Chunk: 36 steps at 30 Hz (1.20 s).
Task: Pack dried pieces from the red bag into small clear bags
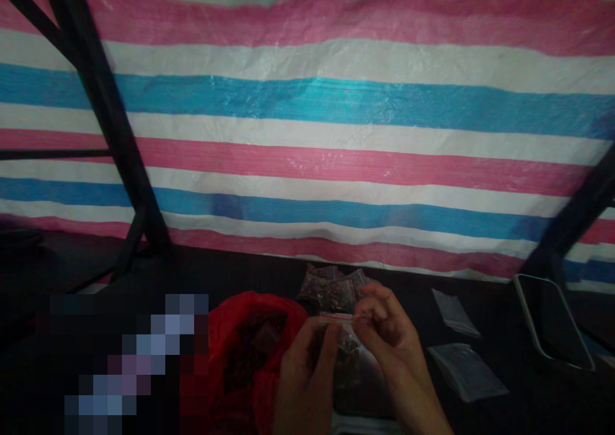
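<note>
My left hand (307,364) and my right hand (389,339) together pinch the top strip of a small clear zip bag (346,345) holding dark bits, low in the middle of the view. The left fingers grip the bag's left end, the right fingers its right end. Just left of my hands lies an open red plastic bag (240,345) with dark material inside. Behind my hands sits a pile of small filled zip bags (331,287).
Empty clear zip bags lie to the right in a near stack (466,371) and a far stack (454,313). A phone (552,323) rests at the far right. A striped tarp (307,134) hangs behind the dark table (230,275); black frame bars (110,121) stand on the left.
</note>
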Available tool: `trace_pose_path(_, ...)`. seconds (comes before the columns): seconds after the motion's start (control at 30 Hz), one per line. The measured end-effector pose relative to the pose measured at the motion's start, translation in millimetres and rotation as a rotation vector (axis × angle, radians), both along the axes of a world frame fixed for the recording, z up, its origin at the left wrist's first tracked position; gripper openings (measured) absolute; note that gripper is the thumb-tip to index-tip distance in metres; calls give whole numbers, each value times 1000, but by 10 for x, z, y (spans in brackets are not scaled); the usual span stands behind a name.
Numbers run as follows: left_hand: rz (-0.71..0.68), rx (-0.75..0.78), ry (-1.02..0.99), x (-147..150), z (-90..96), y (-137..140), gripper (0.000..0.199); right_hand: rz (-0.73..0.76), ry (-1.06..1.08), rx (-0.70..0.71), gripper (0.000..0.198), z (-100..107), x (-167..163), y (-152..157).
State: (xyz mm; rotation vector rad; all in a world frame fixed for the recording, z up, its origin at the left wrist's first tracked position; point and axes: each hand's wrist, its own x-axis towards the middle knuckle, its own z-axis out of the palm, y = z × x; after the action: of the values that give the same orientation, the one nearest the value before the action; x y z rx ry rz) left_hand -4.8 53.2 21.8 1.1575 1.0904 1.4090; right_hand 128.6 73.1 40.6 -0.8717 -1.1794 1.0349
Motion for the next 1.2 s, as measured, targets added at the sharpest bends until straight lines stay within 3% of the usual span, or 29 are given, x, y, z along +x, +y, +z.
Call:
trace_pose_path(0.1, 35, -20, -36, -54, -66, -21, 44, 41, -27, 6, 39, -26, -54, 2)
trace_pose_path(0.4, 106, -30, -90, -173, -114, -27, 44, 169, -52, -69, 50, -70, -184, -12)
trace_pose_path(0.83, 40, -5, -57, -194, -120, -17, 34, -8, -29, -20, 46, -101, -231, 5)
trace_pose_path(1.0, 64, 1, -65, -195, -138, -5, 33, 22, -89, -36, 53, -144, -260, 5)
trace_pose_path(1.2, 108, 18, -109, -176, -45, -1, 34, -62, -138, -18, 41, -137, -283, -5)
